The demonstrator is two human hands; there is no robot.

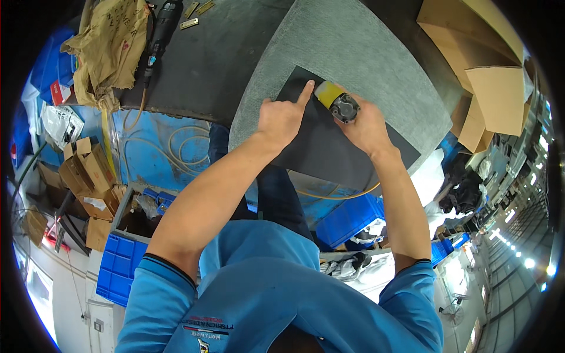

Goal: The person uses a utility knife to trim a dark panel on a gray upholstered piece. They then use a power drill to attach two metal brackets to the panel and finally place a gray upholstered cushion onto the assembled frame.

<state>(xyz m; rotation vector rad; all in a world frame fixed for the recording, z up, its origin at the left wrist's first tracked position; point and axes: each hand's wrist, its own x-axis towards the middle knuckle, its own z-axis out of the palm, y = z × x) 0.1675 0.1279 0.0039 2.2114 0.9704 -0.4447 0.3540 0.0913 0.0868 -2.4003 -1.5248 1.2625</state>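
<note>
A black sheet [347,154] lies on a large curved panel covered in grey fabric [344,41]. My left hand [281,120] rests on the sheet's left part, its index finger stretched toward the top edge and the other fingers curled; nothing shows in it. To its right, my right hand [368,126] is closed around a yellow-and-black power tool [340,101] with a round, screwed cap. The tool's head is over the sheet's upper edge, close to my left fingertip. Its underside is hidden, so I cannot tell whether it touches the sheet.
The panel lies on a dark worktable [206,65]. Left on it are a black air tool [165,26], brass-coloured metal plates [189,23] and a crumpled brown sack [115,50]. Open cardboard boxes [497,100] stand right. Below are blue bins [353,219] and a yellow hose [335,197].
</note>
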